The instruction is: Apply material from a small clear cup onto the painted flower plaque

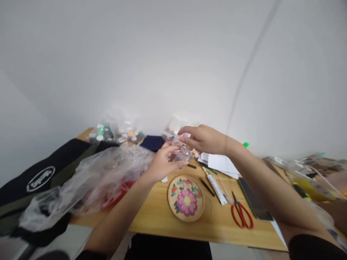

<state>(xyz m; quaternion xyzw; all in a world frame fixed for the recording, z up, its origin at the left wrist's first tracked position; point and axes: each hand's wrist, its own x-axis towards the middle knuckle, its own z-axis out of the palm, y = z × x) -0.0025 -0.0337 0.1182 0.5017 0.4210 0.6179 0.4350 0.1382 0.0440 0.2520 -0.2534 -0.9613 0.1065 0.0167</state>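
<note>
Both my hands are raised over the wooden table and meet on a small clear plastic container. My left hand grips it from below with curled fingers. My right hand pinches its top from above. The picture is blurred, so what the container holds is unclear. Directly beneath my hands lies a round wooden disc painted with a pink flower and green leaves.
Red-handled scissors, a white glue tube, thin dark sticks, a dark phone and white papers lie right of the disc. A crumpled clear plastic bag and black bag fill the left. Small jars stand at the back.
</note>
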